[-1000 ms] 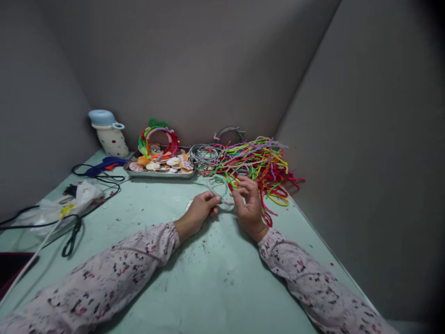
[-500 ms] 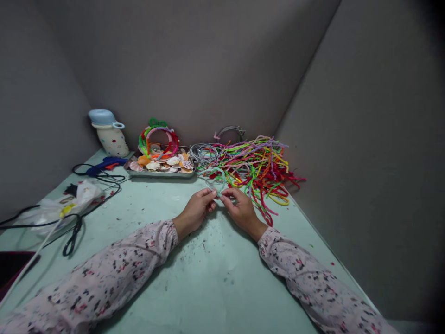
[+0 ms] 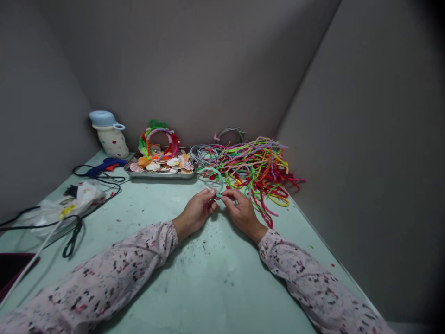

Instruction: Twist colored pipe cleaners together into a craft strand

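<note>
Near the middle of the table, my left hand (image 3: 195, 209) and my right hand (image 3: 243, 211) meet with their fingertips close together. Both are closed in a pinch on a pale teal pipe cleaner (image 3: 221, 179), which curves up and leftward beyond the fingers. A thin grey wire seems to run along with it at my left fingertips; the exact join is too small to make out. Just beyond my right hand lies a tangled heap of coloured pipe cleaners (image 3: 266, 162). A coil of grey wire (image 3: 203, 154) rests behind my left hand.
A metal tray (image 3: 160, 175) holds shells (image 3: 153, 166) and several fuzzy coloured hoops (image 3: 143, 139). Left of it are a pale bottle (image 3: 113, 141), a blue tool (image 3: 100, 167), black cable (image 3: 77, 234) and a plastic bag (image 3: 83, 197). Grey walls (image 3: 194, 60) enclose the table.
The loose end of the teal pipe cleaner has swung a little left and bends in a wider arc. My hands stay nearly in place, still pinching.
</note>
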The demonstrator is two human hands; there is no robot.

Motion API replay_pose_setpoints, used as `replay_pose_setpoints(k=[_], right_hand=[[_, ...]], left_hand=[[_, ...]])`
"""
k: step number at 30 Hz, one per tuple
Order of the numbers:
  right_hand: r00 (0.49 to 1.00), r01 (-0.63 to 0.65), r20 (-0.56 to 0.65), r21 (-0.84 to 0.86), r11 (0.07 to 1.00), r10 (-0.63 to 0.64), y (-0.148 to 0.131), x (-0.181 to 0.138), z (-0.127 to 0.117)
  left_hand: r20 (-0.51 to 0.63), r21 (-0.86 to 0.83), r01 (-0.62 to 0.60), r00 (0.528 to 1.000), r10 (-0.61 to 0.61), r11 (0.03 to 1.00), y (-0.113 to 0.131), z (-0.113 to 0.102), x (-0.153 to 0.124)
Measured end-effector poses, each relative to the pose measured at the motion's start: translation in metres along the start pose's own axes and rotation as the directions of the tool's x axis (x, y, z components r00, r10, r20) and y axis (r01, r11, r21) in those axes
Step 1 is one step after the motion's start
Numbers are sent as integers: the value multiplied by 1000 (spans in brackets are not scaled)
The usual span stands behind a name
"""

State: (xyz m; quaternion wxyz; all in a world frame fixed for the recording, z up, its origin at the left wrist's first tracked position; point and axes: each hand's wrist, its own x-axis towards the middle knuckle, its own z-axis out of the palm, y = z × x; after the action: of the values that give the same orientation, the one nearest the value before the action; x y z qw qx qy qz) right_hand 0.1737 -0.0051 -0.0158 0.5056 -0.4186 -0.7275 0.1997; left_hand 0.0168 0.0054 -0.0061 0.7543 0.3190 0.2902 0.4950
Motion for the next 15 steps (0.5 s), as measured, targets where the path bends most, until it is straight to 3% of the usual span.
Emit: replay_pose_setpoints(k=[15], right_hand=[[999,-29,23,53,998,28,2,1,-3]], left_hand=[[44,-19,22,999,-21,1000,-1,-1,-1]])
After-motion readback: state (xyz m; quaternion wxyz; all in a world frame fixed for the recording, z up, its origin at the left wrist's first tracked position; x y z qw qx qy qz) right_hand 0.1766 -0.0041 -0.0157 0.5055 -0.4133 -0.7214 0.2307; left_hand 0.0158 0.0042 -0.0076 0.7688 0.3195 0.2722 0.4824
